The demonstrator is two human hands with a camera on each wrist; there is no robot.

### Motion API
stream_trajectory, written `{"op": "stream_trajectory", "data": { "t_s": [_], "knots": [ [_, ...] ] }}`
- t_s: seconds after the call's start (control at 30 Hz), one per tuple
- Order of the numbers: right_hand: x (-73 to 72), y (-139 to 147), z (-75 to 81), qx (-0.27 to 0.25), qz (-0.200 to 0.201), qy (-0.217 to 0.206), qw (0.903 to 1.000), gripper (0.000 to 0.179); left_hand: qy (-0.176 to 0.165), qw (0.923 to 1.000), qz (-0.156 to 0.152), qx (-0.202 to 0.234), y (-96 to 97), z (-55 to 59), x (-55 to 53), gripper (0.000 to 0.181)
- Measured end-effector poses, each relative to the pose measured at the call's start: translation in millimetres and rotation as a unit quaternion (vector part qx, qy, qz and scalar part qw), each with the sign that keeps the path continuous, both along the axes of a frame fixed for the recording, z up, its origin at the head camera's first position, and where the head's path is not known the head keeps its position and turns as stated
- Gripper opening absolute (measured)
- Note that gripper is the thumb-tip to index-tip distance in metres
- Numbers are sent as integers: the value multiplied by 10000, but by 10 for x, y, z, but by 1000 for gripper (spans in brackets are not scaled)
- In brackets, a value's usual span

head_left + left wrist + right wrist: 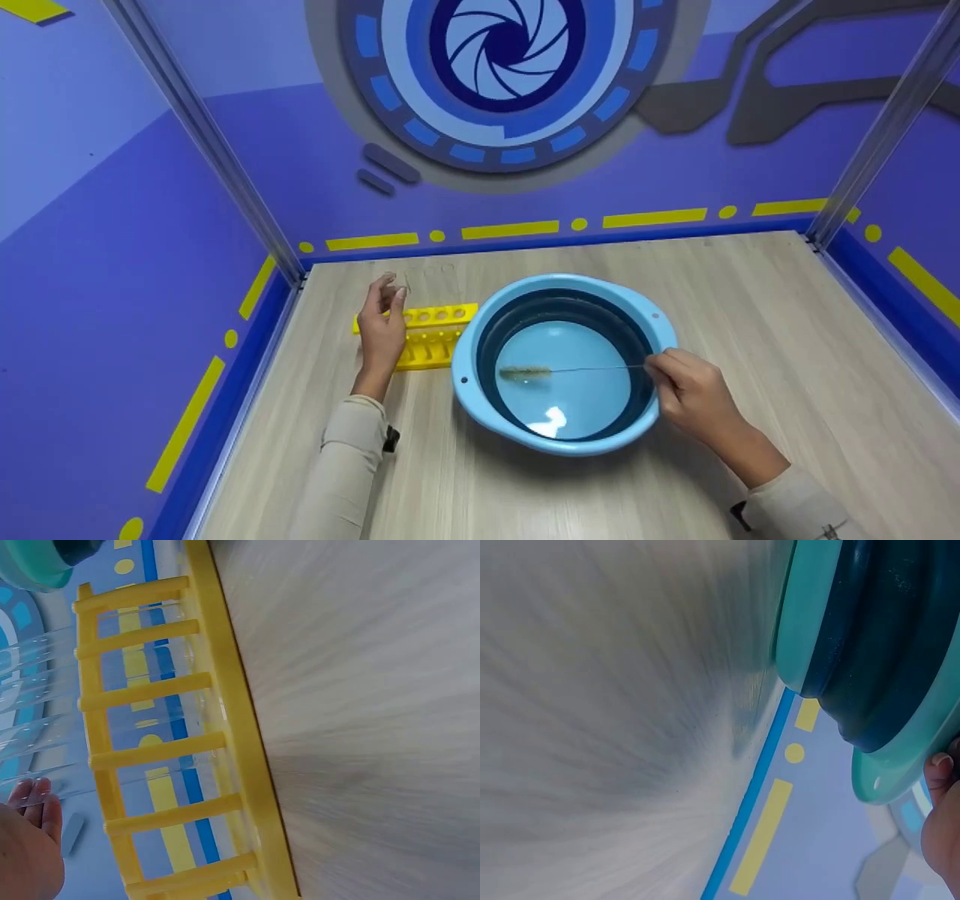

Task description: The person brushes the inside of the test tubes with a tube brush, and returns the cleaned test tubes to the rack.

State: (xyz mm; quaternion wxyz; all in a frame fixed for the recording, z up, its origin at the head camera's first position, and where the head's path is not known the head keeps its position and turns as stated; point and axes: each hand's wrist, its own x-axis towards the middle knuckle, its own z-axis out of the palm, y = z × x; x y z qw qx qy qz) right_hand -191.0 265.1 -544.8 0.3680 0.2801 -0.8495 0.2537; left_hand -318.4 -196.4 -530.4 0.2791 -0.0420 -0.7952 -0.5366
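Note:
My right hand (694, 394) pinches the thin wire handle of a test tube brush (525, 372) over the right rim of the blue basin (465, 409). The brush's tan bristles lie toward the basin's left side. At the yellow test tube rack (427, 366), my left hand (381, 334) is raised with fingers loosely bent and a gap between thumb and fingertips. Clear test tubes (37, 727) stand in the rack in the left wrist view. The left fingertips (52, 814) are by the nearest tube; firm contact is hard to tell through the glass.
The basin stands right beside the rack on a wood-grain table (540, 502). Inside it, a bright reflection shows on what looks like water. Blue and purple printed walls (247, 157) enclose the table's back and sides.

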Motion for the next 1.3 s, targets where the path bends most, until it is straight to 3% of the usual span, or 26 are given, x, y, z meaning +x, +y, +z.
{"op": "stream_trajectory", "data": {
  "t_s": [0.33, 0.87, 1.07, 1.3],
  "knots": [
    [-7, 22, -26, -228, -155, -316, 9991, 18, -1, 9996, -37, -282, 14, -67, -32, 24],
    [-20, 34, -70, -580, -234, -195, 9978, 21, -283, 9988, -43, -406, 82, -129, -67, 20],
    [-2, 3, -59, -566, -217, -276, 9978, 20, -362, 9979, -97, -535, 40, -142, -63, 26],
    [11, -55, 17, -132, -383, -343, 9986, 19, -244, 9993, -67, -267, -38, -144, -45, 50]
  ]
}}
